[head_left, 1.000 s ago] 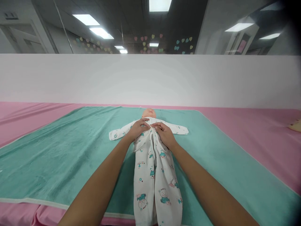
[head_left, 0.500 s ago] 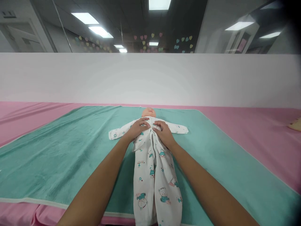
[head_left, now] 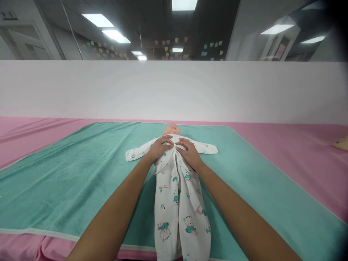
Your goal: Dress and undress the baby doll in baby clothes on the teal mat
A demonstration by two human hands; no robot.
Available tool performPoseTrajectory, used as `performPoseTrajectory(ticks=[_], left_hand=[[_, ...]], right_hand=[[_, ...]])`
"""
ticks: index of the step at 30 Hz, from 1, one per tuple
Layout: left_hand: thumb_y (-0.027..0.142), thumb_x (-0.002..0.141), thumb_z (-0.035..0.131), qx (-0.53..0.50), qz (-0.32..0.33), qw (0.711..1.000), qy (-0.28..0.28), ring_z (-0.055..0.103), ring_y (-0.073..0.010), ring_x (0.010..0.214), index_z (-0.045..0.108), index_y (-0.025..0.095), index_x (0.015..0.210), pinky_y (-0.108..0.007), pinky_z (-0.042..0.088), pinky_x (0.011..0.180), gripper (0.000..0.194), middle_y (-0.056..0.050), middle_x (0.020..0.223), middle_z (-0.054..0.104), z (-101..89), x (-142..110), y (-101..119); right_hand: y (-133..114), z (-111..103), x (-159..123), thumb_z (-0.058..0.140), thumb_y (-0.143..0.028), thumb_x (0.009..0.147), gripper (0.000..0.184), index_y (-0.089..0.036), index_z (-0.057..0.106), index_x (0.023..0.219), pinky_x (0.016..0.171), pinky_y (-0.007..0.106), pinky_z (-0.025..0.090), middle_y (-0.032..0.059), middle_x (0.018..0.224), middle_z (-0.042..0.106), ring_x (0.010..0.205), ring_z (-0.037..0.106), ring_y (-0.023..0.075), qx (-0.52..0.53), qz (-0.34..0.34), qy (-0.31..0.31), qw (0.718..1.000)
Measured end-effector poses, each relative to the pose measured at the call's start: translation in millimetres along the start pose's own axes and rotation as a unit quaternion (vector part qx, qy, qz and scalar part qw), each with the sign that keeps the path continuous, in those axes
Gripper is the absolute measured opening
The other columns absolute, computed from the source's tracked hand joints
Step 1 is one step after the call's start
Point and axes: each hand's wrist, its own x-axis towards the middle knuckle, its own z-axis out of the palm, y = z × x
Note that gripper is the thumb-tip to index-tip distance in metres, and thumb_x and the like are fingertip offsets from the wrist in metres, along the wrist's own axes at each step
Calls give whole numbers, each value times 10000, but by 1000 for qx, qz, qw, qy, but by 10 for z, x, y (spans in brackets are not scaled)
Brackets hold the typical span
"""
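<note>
A baby doll (head_left: 172, 129) lies on its back with its head at the far end and both sleeves spread. It wears a white baby romper (head_left: 166, 203) printed with cats and small houses. My left hand (head_left: 160, 148) rests on the left side of the chest, fingers bent and closed on the romper's front edge. Opposite it, my right hand (head_left: 189, 153) has its thumb and fingers curled on the other front edge. The fingertips nearly meet at the middle of the chest. Below them the front hangs parted in a narrow gap. What lies between the fingertips is too small to make out.
Under the doll is a teal blanket (head_left: 81, 181) with a pale edge, spread over a pink sheet (head_left: 299, 156). A low white wall (head_left: 174, 90) stands behind, with dark glass above it. Something tan (head_left: 341, 144) shows at the far right edge.
My right fingers have spread a little and moved slightly away from the middle line. The left hand stays almost where it was. The doll has not moved.
</note>
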Motion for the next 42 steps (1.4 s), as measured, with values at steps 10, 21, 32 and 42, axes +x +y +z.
performPoseTrajectory(ticks=[10,21,32,42], left_hand=[[324,716,595,63,-6,998,11,481,-215,1143,658,234,721,-323,344,1005,110,10,1249,504,16,56,-27],[393,729,577,113,-10,993,14,521,-205,1084,653,235,686,-313,386,970,181,13,1208,535,-14,45,79],[400,707,574,135,-27,990,-16,511,-232,1104,674,247,695,-326,420,942,183,28,1254,511,-72,15,183],[420,720,557,158,-15,987,-28,510,-249,1101,667,243,665,-339,428,924,216,28,1271,492,-76,44,127]], right_hand=[[110,-58,161,608,-351,713,224,-249,657,907,1055,413,223,27,1343,425,1266,342,231,17,5,-88,996],[88,-63,84,549,-375,755,283,-288,637,1010,1065,440,199,-4,1370,391,1281,305,242,-16,15,-89,996],[79,-108,21,542,-379,775,351,-308,595,1115,1076,426,187,4,1397,350,1307,262,215,7,-6,-114,993],[100,-96,27,538,-398,780,349,-310,591,1114,1077,439,176,-5,1409,329,1318,235,231,4,3,-124,992]])
